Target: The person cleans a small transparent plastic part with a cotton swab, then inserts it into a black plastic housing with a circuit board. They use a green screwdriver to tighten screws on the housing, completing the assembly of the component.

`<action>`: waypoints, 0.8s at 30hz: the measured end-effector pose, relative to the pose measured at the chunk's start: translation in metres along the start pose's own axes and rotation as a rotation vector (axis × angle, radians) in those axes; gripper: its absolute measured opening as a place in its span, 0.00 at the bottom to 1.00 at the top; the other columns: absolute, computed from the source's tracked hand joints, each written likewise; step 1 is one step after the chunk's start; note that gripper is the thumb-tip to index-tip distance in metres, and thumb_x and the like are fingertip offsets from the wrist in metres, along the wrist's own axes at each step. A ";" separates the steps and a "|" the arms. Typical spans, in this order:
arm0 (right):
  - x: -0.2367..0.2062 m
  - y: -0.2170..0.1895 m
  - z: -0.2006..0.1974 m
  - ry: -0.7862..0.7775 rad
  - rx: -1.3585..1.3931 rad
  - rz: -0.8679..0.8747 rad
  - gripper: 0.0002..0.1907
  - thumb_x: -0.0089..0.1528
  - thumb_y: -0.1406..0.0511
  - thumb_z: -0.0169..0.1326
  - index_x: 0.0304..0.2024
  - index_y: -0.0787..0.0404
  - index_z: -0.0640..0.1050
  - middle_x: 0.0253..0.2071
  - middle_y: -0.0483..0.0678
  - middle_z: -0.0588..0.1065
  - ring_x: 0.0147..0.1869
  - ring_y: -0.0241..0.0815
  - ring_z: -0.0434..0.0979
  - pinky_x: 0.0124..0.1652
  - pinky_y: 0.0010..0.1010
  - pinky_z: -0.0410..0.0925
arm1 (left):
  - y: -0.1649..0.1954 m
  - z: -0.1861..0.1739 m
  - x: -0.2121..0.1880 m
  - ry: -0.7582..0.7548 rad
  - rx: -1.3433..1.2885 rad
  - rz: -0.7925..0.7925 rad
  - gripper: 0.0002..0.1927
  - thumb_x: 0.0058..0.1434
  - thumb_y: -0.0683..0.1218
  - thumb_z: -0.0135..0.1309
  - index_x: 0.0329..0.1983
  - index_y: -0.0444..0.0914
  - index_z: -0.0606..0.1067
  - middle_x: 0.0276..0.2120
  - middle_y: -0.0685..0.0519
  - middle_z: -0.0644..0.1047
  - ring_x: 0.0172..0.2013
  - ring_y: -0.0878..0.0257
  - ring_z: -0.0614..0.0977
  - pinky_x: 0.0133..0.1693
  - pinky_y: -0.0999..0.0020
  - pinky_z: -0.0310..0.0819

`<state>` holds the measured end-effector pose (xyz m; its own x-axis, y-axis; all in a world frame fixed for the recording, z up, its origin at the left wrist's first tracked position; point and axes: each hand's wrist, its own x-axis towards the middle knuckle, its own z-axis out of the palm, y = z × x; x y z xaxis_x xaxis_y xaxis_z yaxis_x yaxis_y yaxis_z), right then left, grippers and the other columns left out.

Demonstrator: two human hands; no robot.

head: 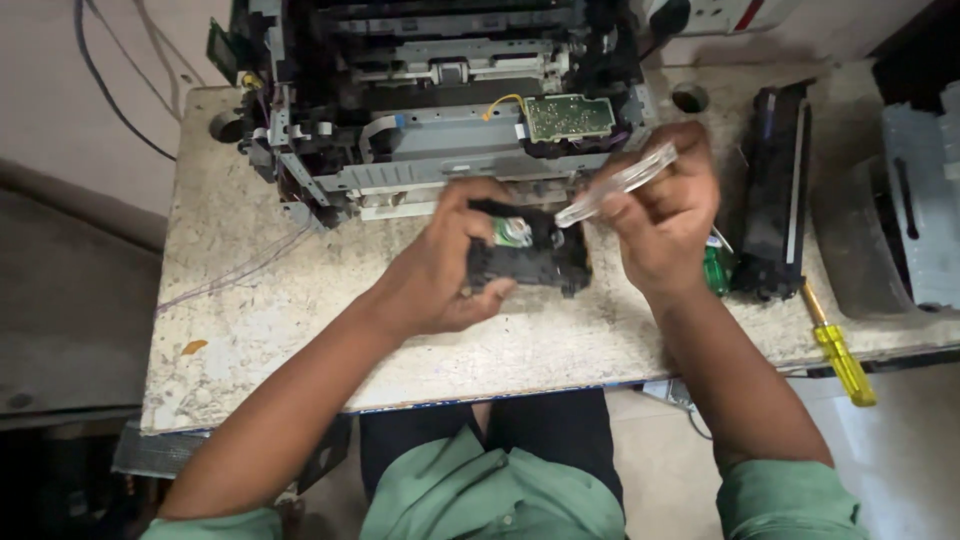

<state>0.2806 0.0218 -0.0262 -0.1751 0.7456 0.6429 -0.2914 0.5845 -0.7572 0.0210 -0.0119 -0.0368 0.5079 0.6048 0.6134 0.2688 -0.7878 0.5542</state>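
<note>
Speckled stone bench [300, 320] with stripped printer chassis [440, 100] at the back; left hand [440, 265] clamps small black module [535, 255] just in front; right hand [660, 215] pinches clear-handled screwdriver [620, 183], shaft slanting down-left, tip at module's top-right edge; right hand nearer.

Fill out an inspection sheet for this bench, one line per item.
Surface: worn, speckled table with holes near its back corners.
Job's things: small black module, held just above the table; clear-handled tool angled toward it.
Clutter: stripped printer chassis, black cartridge, yellow screwdriver overhanging the table edge.
Grippers: left hand grips the module; right hand holds the tool.
Cables: dark cables by the wall.
Surroundings: grey panel at right.
</note>
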 end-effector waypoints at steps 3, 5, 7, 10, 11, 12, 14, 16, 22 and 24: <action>0.001 -0.005 0.004 -0.077 0.066 0.040 0.25 0.67 0.68 0.64 0.53 0.58 0.60 0.40 0.56 0.80 0.37 0.38 0.80 0.39 0.26 0.73 | -0.002 -0.008 0.000 0.077 0.023 0.099 0.28 0.62 0.45 0.62 0.52 0.40 0.55 0.59 0.37 0.64 0.59 0.43 0.73 0.59 0.50 0.76; 0.004 -0.006 0.006 -0.113 0.085 0.017 0.25 0.65 0.69 0.64 0.52 0.58 0.60 0.38 0.57 0.80 0.36 0.38 0.80 0.38 0.26 0.73 | -0.001 -0.009 0.000 0.074 0.040 0.115 0.28 0.62 0.46 0.63 0.52 0.40 0.55 0.59 0.37 0.64 0.61 0.44 0.72 0.61 0.51 0.75; 0.006 -0.008 0.006 -0.154 0.034 -0.065 0.24 0.65 0.70 0.64 0.53 0.58 0.61 0.35 0.56 0.79 0.40 0.42 0.82 0.42 0.30 0.74 | 0.001 -0.009 0.000 0.065 0.016 0.118 0.29 0.62 0.46 0.65 0.53 0.40 0.56 0.60 0.36 0.63 0.61 0.43 0.72 0.59 0.53 0.77; 0.004 -0.011 0.006 -0.172 0.035 -0.043 0.22 0.65 0.70 0.64 0.49 0.58 0.62 0.35 0.57 0.80 0.41 0.42 0.81 0.44 0.30 0.72 | 0.004 -0.008 -0.001 0.044 0.008 0.096 0.30 0.62 0.47 0.66 0.54 0.41 0.57 0.61 0.35 0.63 0.60 0.42 0.74 0.55 0.56 0.80; 0.002 -0.011 0.005 -0.177 0.036 -0.035 0.22 0.64 0.70 0.64 0.49 0.57 0.62 0.35 0.57 0.80 0.42 0.42 0.81 0.45 0.30 0.72 | 0.004 -0.008 -0.002 0.032 0.011 0.084 0.30 0.62 0.47 0.66 0.55 0.41 0.57 0.62 0.35 0.62 0.60 0.43 0.75 0.54 0.57 0.81; 0.002 -0.012 0.005 -0.180 0.039 -0.027 0.22 0.64 0.70 0.64 0.50 0.57 0.62 0.36 0.56 0.80 0.42 0.42 0.81 0.45 0.30 0.72 | 0.005 -0.007 -0.002 0.036 0.022 0.095 0.31 0.62 0.47 0.66 0.58 0.42 0.58 0.62 0.36 0.62 0.60 0.43 0.75 0.54 0.57 0.81; 0.000 -0.011 0.005 -0.189 0.026 -0.019 0.22 0.64 0.71 0.63 0.50 0.56 0.63 0.36 0.56 0.80 0.43 0.41 0.81 0.45 0.30 0.71 | 0.005 -0.007 -0.002 0.039 0.044 0.119 0.32 0.63 0.47 0.66 0.63 0.45 0.59 0.63 0.38 0.62 0.60 0.45 0.76 0.55 0.56 0.81; -0.001 -0.010 0.006 -0.200 -0.008 -0.017 0.21 0.64 0.72 0.63 0.49 0.56 0.64 0.36 0.57 0.80 0.44 0.40 0.81 0.45 0.29 0.71 | 0.006 -0.008 -0.003 -0.024 0.071 0.058 0.33 0.63 0.48 0.67 0.67 0.50 0.63 0.64 0.39 0.63 0.55 0.51 0.77 0.49 0.60 0.81; -0.002 -0.007 0.009 -0.245 -0.027 -0.039 0.21 0.62 0.74 0.63 0.48 0.57 0.65 0.39 0.55 0.80 0.43 0.37 0.80 0.42 0.26 0.72 | 0.011 -0.011 -0.001 -0.026 0.089 0.156 0.36 0.61 0.49 0.67 0.71 0.56 0.66 0.64 0.44 0.63 0.65 0.46 0.73 0.62 0.57 0.79; -0.003 -0.007 0.009 -0.252 -0.066 -0.055 0.21 0.62 0.74 0.63 0.49 0.57 0.64 0.37 0.56 0.80 0.43 0.37 0.80 0.44 0.26 0.70 | 0.011 -0.012 0.000 -0.038 0.082 0.150 0.35 0.61 0.49 0.67 0.70 0.55 0.67 0.64 0.44 0.63 0.65 0.47 0.73 0.62 0.57 0.79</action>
<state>0.2745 0.0128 -0.0214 -0.3914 0.6141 0.6854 -0.2460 0.6478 -0.7210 0.0139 -0.0194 -0.0236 0.5775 0.4757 0.6634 0.2526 -0.8769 0.4089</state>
